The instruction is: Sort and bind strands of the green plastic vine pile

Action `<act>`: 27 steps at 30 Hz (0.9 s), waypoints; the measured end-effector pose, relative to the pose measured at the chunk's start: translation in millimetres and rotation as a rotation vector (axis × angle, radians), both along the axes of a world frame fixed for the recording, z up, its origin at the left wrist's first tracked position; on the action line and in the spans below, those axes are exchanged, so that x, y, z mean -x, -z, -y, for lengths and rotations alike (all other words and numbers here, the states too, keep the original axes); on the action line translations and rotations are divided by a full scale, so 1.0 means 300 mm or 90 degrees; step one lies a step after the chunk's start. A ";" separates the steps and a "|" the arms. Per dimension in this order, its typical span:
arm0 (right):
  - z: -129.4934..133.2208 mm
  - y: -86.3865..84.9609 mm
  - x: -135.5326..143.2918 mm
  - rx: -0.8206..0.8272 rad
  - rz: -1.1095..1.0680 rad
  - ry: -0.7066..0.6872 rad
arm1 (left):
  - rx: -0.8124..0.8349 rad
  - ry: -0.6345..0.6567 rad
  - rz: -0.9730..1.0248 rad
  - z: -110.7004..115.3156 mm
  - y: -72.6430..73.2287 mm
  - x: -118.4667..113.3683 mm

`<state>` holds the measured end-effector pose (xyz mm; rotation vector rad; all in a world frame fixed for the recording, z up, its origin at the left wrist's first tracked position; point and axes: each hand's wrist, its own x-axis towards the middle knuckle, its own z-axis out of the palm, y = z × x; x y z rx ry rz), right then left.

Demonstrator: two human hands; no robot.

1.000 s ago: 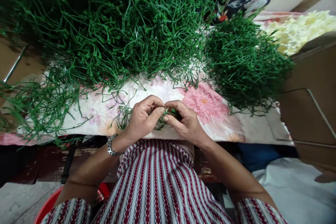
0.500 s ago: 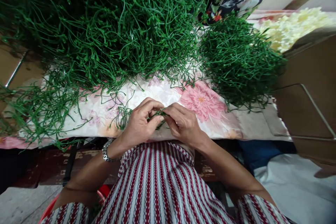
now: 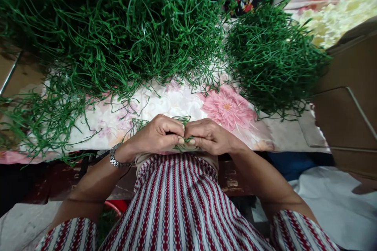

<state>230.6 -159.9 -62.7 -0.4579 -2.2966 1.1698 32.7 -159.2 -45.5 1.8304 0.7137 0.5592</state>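
Both hands have drawn nearer the body since a second ago: then they sat further out over the cloth with fingers open around the piece; now the knuckles are rolled together at the table's near edge.

Left hand (image 3: pixel 159 134), with a silver metal wristwatch (image 3: pixel 115 158), is curled shut, fingertips pinching a small sprig of thin green plastic stems (image 3: pixel 183 141). Right hand (image 3: pixel 210 136) is curled likewise and pinches the same sprig from the other side. Thumbs meet, or nearly so, in the middle. The sprig shows only as short green ends above and below the fingers; the rest is hidden in the grip.

Step in hand, as judged: working two parts of the sprig at one joint between the fingertips. Whether pressing on or pulling off cannot be told. The next move would call for a firm pinch close to the joint, held steady.

Around: large tangled heap of green plastic stems (image 3: pixel 118 27) fills the far table; a second rounder green heap (image 3: pixel 273 59) lies to the right. Both rest on a white cloth printed with pink flowers (image 3: pixel 226 110). Pale yellow artificial flowers (image 3: pixel 335 19) are piled far right, behind a brown cardboard box wall (image 3: pixel 347 106). Loose stems (image 3: pixel 47 117) trail toward the left edge, near the left hand. Nothing lies between the hands.
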 end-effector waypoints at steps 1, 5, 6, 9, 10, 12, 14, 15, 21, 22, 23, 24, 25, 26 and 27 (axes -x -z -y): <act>-0.005 0.002 -0.003 0.048 -0.028 0.004 | 0.025 -0.028 0.024 -0.001 0.004 0.001; -0.009 0.012 -0.004 0.144 -0.048 0.198 | 0.071 -0.171 0.022 0.000 0.029 -0.005; -0.005 0.015 0.001 0.165 -0.042 0.234 | 0.063 -0.195 0.011 0.003 0.034 -0.010; 0.014 0.020 0.020 0.242 -0.056 0.260 | 0.032 -0.259 0.000 0.017 0.046 -0.026; 0.022 0.021 0.027 0.261 -0.066 0.259 | 0.025 -0.279 0.003 0.022 0.048 -0.030; 0.035 0.022 0.037 0.273 -0.064 0.265 | 0.009 -0.302 0.011 0.030 0.050 -0.034; 0.044 0.020 0.042 0.245 -0.030 0.269 | -0.020 -0.295 0.013 0.037 0.050 -0.033; 0.047 0.017 0.043 0.218 -0.009 0.272 | -0.035 -0.287 0.011 0.039 0.050 -0.031; 0.055 0.011 0.050 0.011 0.043 0.303 | -0.080 -0.283 0.000 0.046 0.041 -0.019; 0.055 0.012 0.051 -0.007 0.038 0.311 | -0.094 -0.281 -0.005 0.047 0.038 -0.019; 0.055 0.015 0.051 -0.016 0.035 0.314 | -0.106 -0.278 -0.011 0.047 0.036 -0.019; 0.055 0.017 0.051 -0.019 0.034 0.308 | -0.112 -0.276 -0.017 0.047 0.033 -0.021; 0.055 0.020 0.051 -0.018 0.036 0.296 | -0.113 -0.271 -0.022 0.047 0.032 -0.022; 0.054 0.022 0.050 -0.016 0.041 0.282 | -0.106 -0.261 -0.028 0.046 0.031 -0.024; 0.053 0.023 0.049 -0.016 0.048 0.272 | -0.093 -0.249 -0.036 0.044 0.030 -0.025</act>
